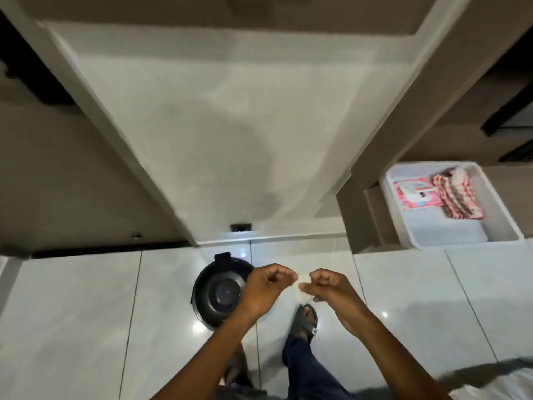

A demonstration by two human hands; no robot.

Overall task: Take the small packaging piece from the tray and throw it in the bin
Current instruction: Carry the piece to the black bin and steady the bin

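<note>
I hold the small packaging piece (pixel 300 288) between my two hands, above the tiled floor (pixel 86 313). My left hand (pixel 266 287) and my right hand (pixel 331 290) are both curled nearly closed, fingertips pinching its opposite edges. The round black bin (pixel 216 290) stands on the floor just below my left hand. The white tray (pixel 503 215) sits well apart, up to my right.

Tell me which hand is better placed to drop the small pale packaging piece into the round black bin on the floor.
Probably the left hand: it hangs partly over the round black bin, while the right hand is farther right. Both hands pinch the small pale packaging piece.
</note>
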